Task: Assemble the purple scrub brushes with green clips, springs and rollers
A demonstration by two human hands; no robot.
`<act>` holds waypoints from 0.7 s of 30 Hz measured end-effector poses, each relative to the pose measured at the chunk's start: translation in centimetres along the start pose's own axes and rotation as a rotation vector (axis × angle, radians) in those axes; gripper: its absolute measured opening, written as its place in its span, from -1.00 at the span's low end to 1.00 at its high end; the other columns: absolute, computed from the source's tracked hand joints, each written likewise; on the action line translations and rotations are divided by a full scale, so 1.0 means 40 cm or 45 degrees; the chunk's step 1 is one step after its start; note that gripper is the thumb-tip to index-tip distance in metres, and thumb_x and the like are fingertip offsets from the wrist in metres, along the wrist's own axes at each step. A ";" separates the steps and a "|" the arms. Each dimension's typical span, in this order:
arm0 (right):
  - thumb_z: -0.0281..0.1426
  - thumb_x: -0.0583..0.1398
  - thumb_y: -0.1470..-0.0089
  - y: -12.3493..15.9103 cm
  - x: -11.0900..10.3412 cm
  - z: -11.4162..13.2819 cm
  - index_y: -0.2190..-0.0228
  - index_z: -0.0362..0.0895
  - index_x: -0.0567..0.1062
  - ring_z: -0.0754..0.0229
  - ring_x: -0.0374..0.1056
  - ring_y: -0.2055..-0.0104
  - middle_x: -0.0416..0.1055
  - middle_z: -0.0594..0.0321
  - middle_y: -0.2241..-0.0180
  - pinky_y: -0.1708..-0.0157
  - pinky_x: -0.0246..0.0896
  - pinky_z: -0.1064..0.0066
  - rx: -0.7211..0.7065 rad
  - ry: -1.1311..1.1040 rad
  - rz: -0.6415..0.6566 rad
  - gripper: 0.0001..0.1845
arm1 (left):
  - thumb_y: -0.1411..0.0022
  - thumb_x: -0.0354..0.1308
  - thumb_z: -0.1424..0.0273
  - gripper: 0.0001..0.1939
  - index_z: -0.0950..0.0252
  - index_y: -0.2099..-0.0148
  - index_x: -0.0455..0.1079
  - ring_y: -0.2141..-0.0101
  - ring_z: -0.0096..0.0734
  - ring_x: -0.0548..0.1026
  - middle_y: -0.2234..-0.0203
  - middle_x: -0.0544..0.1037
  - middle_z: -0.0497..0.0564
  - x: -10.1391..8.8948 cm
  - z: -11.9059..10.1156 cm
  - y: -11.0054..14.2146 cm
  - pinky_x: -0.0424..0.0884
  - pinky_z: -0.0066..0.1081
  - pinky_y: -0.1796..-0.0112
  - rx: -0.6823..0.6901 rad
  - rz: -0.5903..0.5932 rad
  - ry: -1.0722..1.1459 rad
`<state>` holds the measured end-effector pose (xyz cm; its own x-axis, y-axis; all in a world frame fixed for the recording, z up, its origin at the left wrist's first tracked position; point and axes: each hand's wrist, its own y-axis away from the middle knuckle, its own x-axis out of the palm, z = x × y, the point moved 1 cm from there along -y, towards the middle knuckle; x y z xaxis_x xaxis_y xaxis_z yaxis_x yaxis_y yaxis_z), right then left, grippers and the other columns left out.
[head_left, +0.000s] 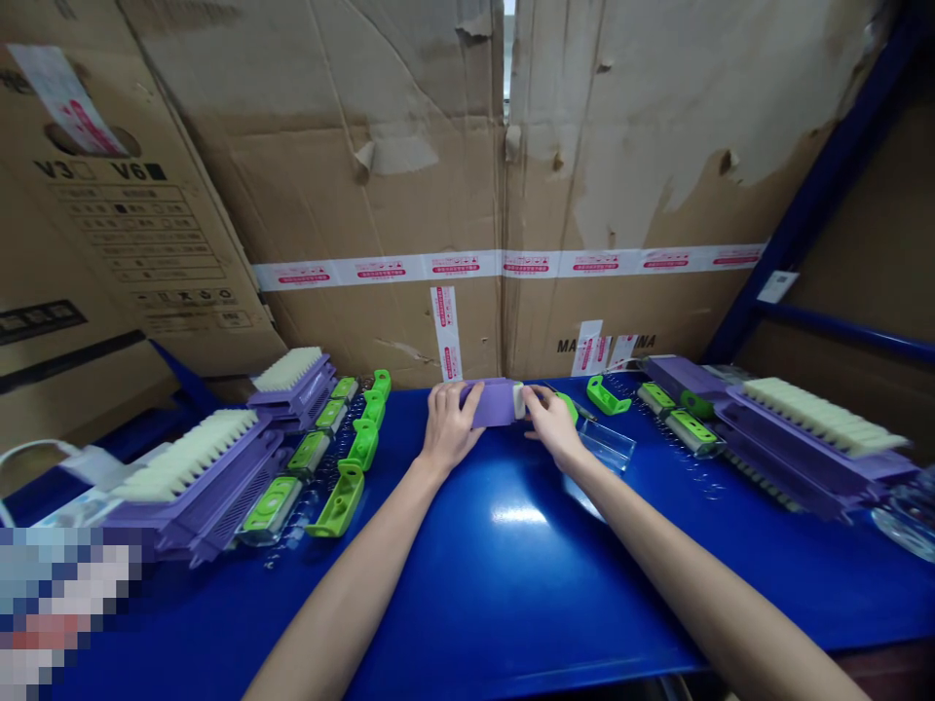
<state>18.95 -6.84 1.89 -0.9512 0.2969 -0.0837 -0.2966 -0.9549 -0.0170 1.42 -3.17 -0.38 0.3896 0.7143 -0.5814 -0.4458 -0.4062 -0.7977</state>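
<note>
Purple piece (495,405) partly behind the left hand (448,428)

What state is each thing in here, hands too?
Left hand: gripping the purple piece
Right hand: fingers at its pale end, grip unclear
Purple piece: held between both hands
Left green brackets: lined up in a row
Right green bracket: lying apart from them
Cardboard: torn in places, taped across
</note>
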 end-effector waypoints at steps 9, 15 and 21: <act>-0.16 0.01 -0.13 0.037 -0.038 0.049 0.27 -0.16 0.51 0.25 0.22 0.58 0.31 0.32 0.62 0.51 0.09 0.43 -0.677 0.333 -0.350 -0.60 | -0.01 0.29 0.29 -0.36 0.37 -0.13 0.26 0.10 0.01 0.29 0.10 0.31 0.28 0.016 0.026 0.006 0.28 -0.10 0.11 -0.364 -0.014 0.002; -0.19 0.06 -0.10 0.026 -0.071 0.070 0.19 -0.15 0.48 0.22 0.27 0.54 0.34 0.32 0.60 0.45 0.13 0.40 -0.681 0.477 -0.276 -0.63 | -0.04 0.27 0.27 -0.38 0.36 -0.13 0.25 0.08 0.01 0.29 0.10 0.31 0.27 0.020 0.027 0.008 0.26 -0.09 0.09 -0.390 -0.020 0.037; -0.20 0.06 -0.08 0.046 -0.155 0.071 0.11 -0.15 0.45 0.11 0.38 0.33 0.48 0.17 0.38 0.25 0.23 0.29 -0.677 0.864 -0.151 -0.59 | -0.03 0.28 0.26 -0.36 0.35 -0.14 0.24 0.09 0.00 0.29 0.10 0.30 0.26 0.018 0.024 0.006 0.26 -0.09 0.09 -0.384 -0.007 0.043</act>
<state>24.07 -10.40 5.19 -0.6102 0.4870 -0.6249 -0.1502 -0.8456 -0.5123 0.81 -2.21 -0.85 0.4203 0.6996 -0.5778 -0.1858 -0.5570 -0.8095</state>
